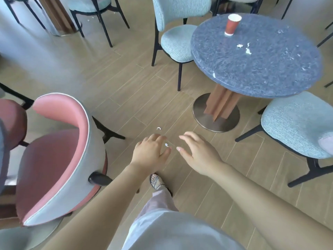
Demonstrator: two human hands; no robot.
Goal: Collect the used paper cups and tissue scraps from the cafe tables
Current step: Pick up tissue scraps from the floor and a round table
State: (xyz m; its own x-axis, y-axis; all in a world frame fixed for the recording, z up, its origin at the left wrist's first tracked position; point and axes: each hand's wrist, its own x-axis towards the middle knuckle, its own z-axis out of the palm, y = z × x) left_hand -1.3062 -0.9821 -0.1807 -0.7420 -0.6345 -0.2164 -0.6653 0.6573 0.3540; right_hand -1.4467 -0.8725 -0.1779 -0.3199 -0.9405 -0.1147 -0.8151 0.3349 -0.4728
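A red paper cup [232, 24] stands upright on the round blue-grey table [270, 69] at the upper right. Small white tissue scraps [248, 49] lie near the table's middle, another scrap [239, 45] just left of them. Two more tissue scraps are on the wooden floor: one [158, 128] ahead of my hands, one [166, 145] between them. My left hand [151, 150] hangs over the floor with relaxed fingers, holding nothing. My right hand [196, 150] is beside it, fingers spread, also holding nothing.
A pink chair [59, 159] stands close on my left. Light blue chairs [175, 42] [297, 123] surround the table, whose metal base [216, 114] sits on the floor. More chairs [93, 8] and white crumbs lie at the back. My sandalled foot [157, 181] is below my hands.
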